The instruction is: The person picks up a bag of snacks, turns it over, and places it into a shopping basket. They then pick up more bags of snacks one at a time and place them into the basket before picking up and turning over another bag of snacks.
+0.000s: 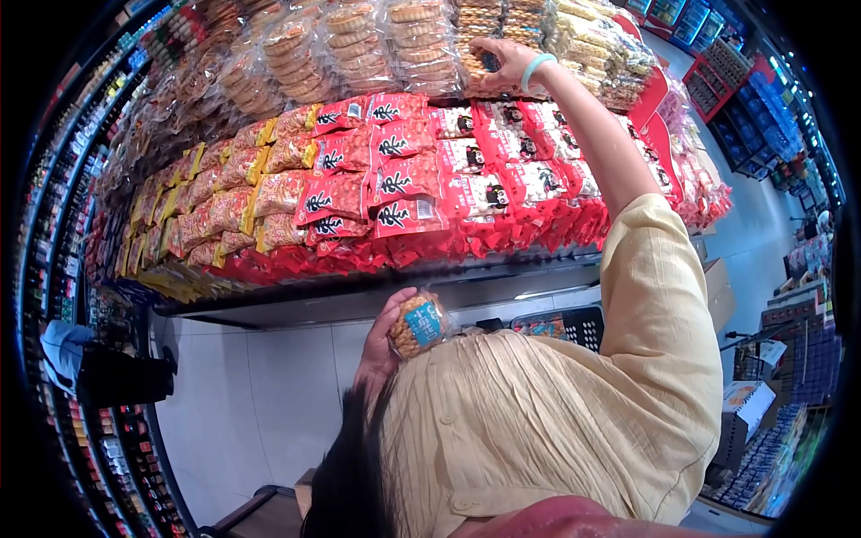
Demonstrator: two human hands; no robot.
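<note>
My left hand (380,344) is low in front of my body, its fingers wrapped round a clear snack packet (408,337) with golden pieces inside and a blue label. My right arm stretches up over the display, a pale green bangle (536,69) on its wrist. At the back row, my right hand (511,65) has its fingers curled over a packet with a dark label (490,61), at the stacks of golden-brown snacks (475,20). That packet is partly hidden by the fingers.
Red jujube bags (405,172), yellow-edged bags (240,170) and red-and-white bags (484,194) fill the front rows. Behind them stand stacks of round biscuits (357,45). A black basket (583,328) is below the shelf edge. A person in dark clothes (126,375) is at left.
</note>
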